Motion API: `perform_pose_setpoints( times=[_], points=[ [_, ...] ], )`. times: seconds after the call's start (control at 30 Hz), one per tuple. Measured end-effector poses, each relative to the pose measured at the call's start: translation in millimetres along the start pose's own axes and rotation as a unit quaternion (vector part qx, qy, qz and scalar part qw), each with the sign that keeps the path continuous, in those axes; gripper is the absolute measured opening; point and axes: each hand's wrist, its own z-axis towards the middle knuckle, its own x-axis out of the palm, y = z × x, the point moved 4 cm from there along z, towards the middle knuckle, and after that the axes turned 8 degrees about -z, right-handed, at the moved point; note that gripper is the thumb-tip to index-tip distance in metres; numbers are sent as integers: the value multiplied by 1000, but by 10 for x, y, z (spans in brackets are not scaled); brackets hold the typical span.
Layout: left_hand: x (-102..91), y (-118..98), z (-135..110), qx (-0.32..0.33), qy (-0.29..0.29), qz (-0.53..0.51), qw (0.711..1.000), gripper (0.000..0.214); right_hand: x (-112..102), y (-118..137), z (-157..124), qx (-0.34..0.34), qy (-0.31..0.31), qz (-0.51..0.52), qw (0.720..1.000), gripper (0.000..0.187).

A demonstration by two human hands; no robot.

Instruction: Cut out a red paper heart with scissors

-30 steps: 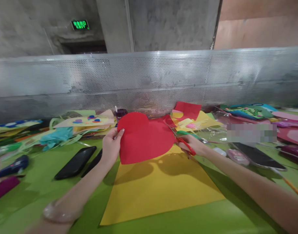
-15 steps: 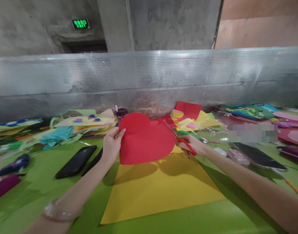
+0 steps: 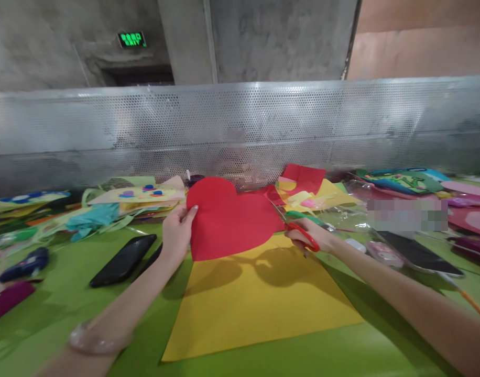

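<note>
A: The red sheet (image 3: 232, 222) is held up off the tabletop (image 3: 342, 356), just above the yellow sheet (image 3: 255, 303), which is laid flat on the green surface.

B: And its left edge is pinched by the left hand (image 3: 177, 233). The thumb is set at the front and the fingers are tucked behind, closed firmly on the paper.

A: Over on the other side, the scissors (image 3: 298, 230) are gripped by the right hand (image 3: 314, 236), with the fingers curled shut through the red handles.

B: The blades are pointed up and away, right against the red sheet's right edge. How far they are parted cannot be told.

A: A rounded lobe is seen at the top of the red sheet and a straight edge at the bottom. Its shadow is thrown onto the yellow sheet beneath.

B: A black phone (image 3: 122, 260) is seen lying left of the left hand, near but apart. A bracelet (image 3: 94, 340) is worn on that wrist.

A: Scraps (image 3: 303, 196) are piled behind the scissors, up against the metal panel (image 3: 240, 131).
</note>
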Motion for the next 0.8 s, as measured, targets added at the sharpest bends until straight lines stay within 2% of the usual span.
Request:
perform_pose_setpoints(
  times=[0.27,0.8],
  points=[
    [58,-84,-66,-1,24,27,999,25,15,-5,-1,-4,3,8,1000,29],
    [76,-3,-76,-25,31,-23,999,28,34,-41,21,-1,-14,7,1000,26]
  ],
)
